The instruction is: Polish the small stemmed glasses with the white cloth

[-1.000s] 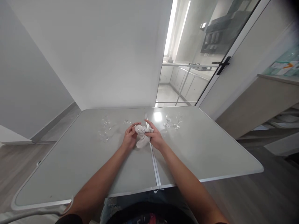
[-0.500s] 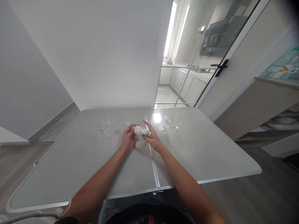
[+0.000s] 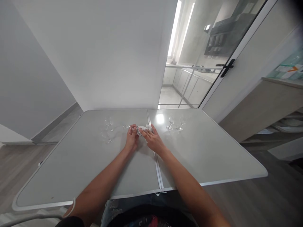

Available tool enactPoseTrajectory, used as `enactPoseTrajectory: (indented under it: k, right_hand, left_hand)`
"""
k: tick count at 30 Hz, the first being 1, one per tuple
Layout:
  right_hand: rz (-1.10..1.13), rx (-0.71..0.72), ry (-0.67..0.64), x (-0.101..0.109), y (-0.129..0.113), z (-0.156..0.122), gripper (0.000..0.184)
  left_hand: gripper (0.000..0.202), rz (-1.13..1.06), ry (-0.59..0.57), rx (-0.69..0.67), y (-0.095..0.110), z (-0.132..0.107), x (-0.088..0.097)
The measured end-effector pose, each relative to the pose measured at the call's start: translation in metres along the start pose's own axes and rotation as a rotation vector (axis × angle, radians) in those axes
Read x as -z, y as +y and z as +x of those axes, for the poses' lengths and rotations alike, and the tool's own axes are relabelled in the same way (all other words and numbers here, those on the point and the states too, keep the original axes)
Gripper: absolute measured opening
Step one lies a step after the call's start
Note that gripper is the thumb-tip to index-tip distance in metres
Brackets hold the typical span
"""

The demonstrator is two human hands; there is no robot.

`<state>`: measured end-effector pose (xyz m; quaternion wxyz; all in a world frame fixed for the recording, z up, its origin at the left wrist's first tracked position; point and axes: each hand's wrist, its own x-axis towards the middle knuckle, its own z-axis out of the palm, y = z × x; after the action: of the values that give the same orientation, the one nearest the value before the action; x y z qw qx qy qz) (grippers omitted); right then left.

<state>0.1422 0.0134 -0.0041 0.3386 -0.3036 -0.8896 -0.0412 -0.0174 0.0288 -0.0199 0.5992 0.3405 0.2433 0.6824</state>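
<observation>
Grey folding table (image 3: 201,151), largest item. Left hand (image 3: 131,138) and right hand (image 3: 152,141) are closed on one clear stemmed glass (image 3: 136,128), held sideways above mid-table, and one white cloth (image 3: 146,128), now bunched smaller than a second ago. Four more clear glasses: two (image 3: 107,129) left, two (image 3: 175,123) right.

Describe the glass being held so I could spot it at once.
Look at the grey folding table, near its centre seam. There the left hand and right hand hold a clear stemmed glass sideways against a white cloth; the other clear glasses stand upright, untouched.
</observation>
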Motion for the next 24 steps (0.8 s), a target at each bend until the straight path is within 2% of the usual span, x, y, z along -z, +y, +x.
enactPoseTrajectory:
  k: [4, 9, 12, 14, 16, 18, 20, 22, 24]
  right_hand:
    - [0.273, -0.17, 0.009, -0.001, 0.001, -0.002, 0.084]
    - [0.941, -0.599, 0.167, 0.001, 0.0, -0.002, 0.083]
    - [1.344, -0.824, 0.191, 0.003, 0.0, 0.0, 0.084]
    - [1.56, -0.92, 0.206, 0.005, 0.001, 0.001, 0.08]
    - [1.718, -0.955, 0.233, 0.005, 0.002, 0.003, 0.076]
    - [1.802, -0.959, 0.243, 0.006, 0.004, 0.003, 0.073]
    - [1.784, -0.954, 0.244, 0.008, 0.005, 0.003, 0.074]
    - [1.649, -0.916, 0.239, 0.01, 0.005, 0.002, 0.078]
    - [1.417, -0.817, 0.199, 0.011, 0.005, 0.001, 0.081]
  left_hand:
    - [0.029, 0.037, 0.032, -0.01, -0.001, -0.002, -0.002]
    - [0.035, 0.035, -0.003, 0.013, -0.004, 0.001, 0.004]
    - [0.037, 0.01, -0.025, 0.037, -0.004, 0.003, 0.009]
    - [0.037, -0.007, -0.051, 0.04, -0.002, 0.004, 0.01]
    - [0.036, -0.006, -0.071, 0.034, -0.001, 0.004, 0.008]
    - [0.034, 0.002, -0.077, 0.028, 0.0, 0.002, 0.006]
    - [0.033, 0.002, -0.069, 0.026, 0.0, 0.001, 0.004]
    - [0.033, 0.006, -0.045, 0.024, -0.001, 0.0, 0.002]
    - [0.034, 0.022, -0.007, 0.02, -0.003, 0.0, 0.003]
